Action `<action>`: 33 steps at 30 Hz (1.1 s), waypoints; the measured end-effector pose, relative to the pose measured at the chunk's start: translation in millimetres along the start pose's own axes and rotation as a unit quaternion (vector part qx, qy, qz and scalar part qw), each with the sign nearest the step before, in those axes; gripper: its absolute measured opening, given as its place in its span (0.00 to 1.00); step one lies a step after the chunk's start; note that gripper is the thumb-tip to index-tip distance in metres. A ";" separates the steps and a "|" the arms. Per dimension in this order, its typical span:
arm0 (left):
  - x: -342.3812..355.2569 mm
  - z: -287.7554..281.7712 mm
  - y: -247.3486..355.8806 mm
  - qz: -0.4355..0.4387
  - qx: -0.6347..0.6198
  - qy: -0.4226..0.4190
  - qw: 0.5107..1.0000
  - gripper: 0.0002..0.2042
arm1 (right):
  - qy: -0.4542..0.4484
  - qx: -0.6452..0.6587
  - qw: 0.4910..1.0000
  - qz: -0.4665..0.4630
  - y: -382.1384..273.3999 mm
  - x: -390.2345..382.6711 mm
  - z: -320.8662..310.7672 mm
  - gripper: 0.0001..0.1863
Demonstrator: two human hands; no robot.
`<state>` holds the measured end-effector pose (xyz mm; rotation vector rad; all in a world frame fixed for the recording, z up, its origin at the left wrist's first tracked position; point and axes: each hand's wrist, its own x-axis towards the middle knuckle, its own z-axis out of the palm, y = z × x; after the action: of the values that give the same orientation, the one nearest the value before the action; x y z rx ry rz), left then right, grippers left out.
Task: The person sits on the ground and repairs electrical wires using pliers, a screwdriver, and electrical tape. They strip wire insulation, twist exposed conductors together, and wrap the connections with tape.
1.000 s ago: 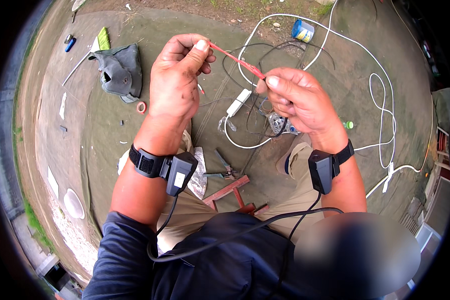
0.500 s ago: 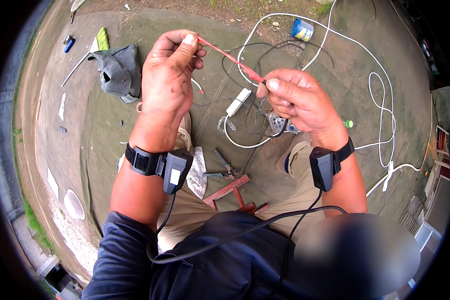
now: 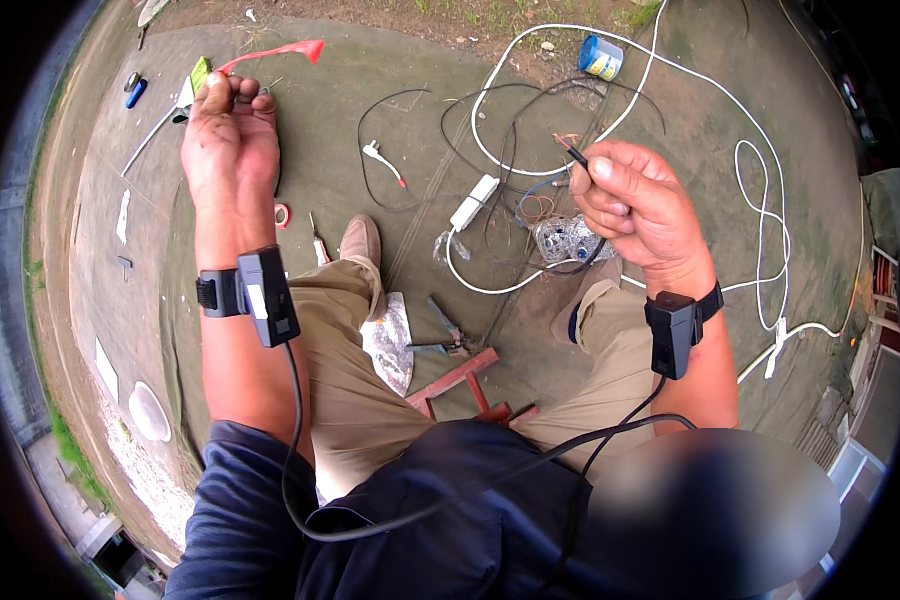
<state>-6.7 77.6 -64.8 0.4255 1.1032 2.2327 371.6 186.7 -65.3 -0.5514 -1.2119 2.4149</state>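
My left hand (image 3: 232, 135) is raised at the upper left, thumb and fingers pinched on a strip of red tape (image 3: 270, 53). The strip's loose end reaches to the right and is wider and crumpled. Apart from it on the right, my right hand (image 3: 635, 205) grips a black cable (image 3: 577, 156) close to its end. Thin reddish, copper-like strands stick out of that end. A red tape roll (image 3: 282, 215) lies on the ground below my left hand. A white power strip (image 3: 474, 203) and a clear plastic pack (image 3: 568, 240) lie between my feet and hands.
White cable (image 3: 740, 95) loops across the green ground sheet on the right. A blue tin (image 3: 601, 58) lies at the far side. Pliers (image 3: 448, 325) and a red metal frame (image 3: 455, 378) lie between my legs. A red-handled tool (image 3: 318, 245) lies by my left shoe (image 3: 361, 240).
The red strip, stretched between both hands before, is now only in my left hand, which has moved left. My right hand, slightly lower and further right, keeps the black cable, its end now exposed.
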 end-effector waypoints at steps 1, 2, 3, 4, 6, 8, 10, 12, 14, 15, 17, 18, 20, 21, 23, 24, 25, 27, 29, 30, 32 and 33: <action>-1.2 9.8 4.3 0.028 0.047 0.026 0.998 0.04 | 0.002 -0.005 1.000 -0.007 -2.5 2.0 -2.1 0.14; -5.9 19.3 8.1 0.057 0.095 0.052 0.993 0.04 | 0.005 -0.010 1.000 -0.013 -4.8 4.4 -3.5 0.14; -18.3 27.9 0.8 0.036 0.123 0.038 0.991 0.06 | 0.009 -0.013 1.000 -0.016 -5.3 3.2 -2.0 0.14; -30.8 33.4 -8.2 0.006 0.177 0.014 0.984 0.08 | 0.011 -0.009 1.000 -0.013 0.4 0.2 0.3 0.14; -44.3 45.6 -20.0 -0.041 0.245 -0.054 0.967 0.08 | 0.008 -0.026 1.000 -0.007 2.9 4.8 4.7 0.14; -46.0 43.3 -25.6 -0.074 0.284 -0.074 0.953 0.09 | 0.017 -0.046 0.999 -0.019 5.6 6.3 5.1 0.14; -47.1 44.8 -25.3 -0.061 0.348 -0.069 0.933 0.08 | 0.019 -0.053 0.998 -0.024 6.1 5.0 0.9 0.14; -47.8 46.5 -26.0 -0.046 0.394 -0.093 0.913 0.08 | 0.029 -0.057 0.998 -0.028 5.9 4.8 1.8 0.14; -47.8 45.2 -29.7 -0.045 0.426 -0.120 0.896 0.08 | 0.038 -0.065 0.997 -0.034 8.5 6.6 0.9 0.13; -47.2 44.1 -31.0 -0.050 0.435 -0.134 0.889 0.09 | 0.041 -0.068 0.996 -0.038 8.3 7.5 1.3 0.13; -43.6 37.2 -35.8 -0.061 0.464 -0.165 0.868 0.09 | 0.034 -0.060 0.997 -0.039 9.4 8.1 2.1 0.12; -45.6 40.8 -36.6 -0.053 0.491 -0.168 0.853 0.09 | 0.033 -0.056 0.997 -0.040 10.2 7.9 1.8 0.12; -51.5 49.9 -38.0 -0.037 0.545 -0.173 0.819 0.09 | 0.036 -0.062 0.997 -0.035 11.0 7.8 1.3 0.12; -51.2 49.1 -39.9 -0.027 0.549 -0.182 0.815 0.09 | 0.037 -0.065 0.997 -0.033 11.4 7.9 1.4 0.12; -52.9 51.4 -40.8 -0.028 0.568 -0.181 0.802 0.09 | 0.031 -0.070 0.996 -0.038 14.4 8.5 0.2 0.11; -53.6 52.7 -40.5 -0.029 0.578 -0.181 0.795 0.10 | 0.028 -0.073 0.996 -0.041 15.3 9.1 0.1 0.11; -53.0 51.9 -40.5 -0.019 0.582 -0.190 0.791 0.10 | 0.035 -0.077 0.996 -0.040 15.1 9.3 1.5 0.11; -51.5 50.0 -40.7 0.001 0.588 -0.208 0.781 0.10 | 0.048 -0.087 0.994 -0.038 13.8 9.0 5.1 0.11; -53.4 53.1 -37.7 -0.029 0.597 -0.210 0.773 0.10 | 0.056 -0.093 0.994 -0.034 12.4 8.2 7.8 0.12; -54.8 56.7 -35.5 -0.045 0.601 -0.212 0.769 0.10 | 0.060 -0.096 0.993 -0.033 12.3 7.9 8.4 0.12; -57.1 65.0 -31.2 -0.081 0.600 -0.206 0.769 0.11 | 0.069 -0.099 0.992 -0.033 13.2 7.4 7.3 0.11; -57.8 66.8 -28.6 -0.098 0.601 -0.201 0.768 0.11 | 0.071 -0.100 0.992 -0.033 13.4 7.6 7.2 0.11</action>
<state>83.2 94.2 -48.6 1.1498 2.0691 0.8882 359.5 178.2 -73.6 -0.7166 -1.3947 2.1728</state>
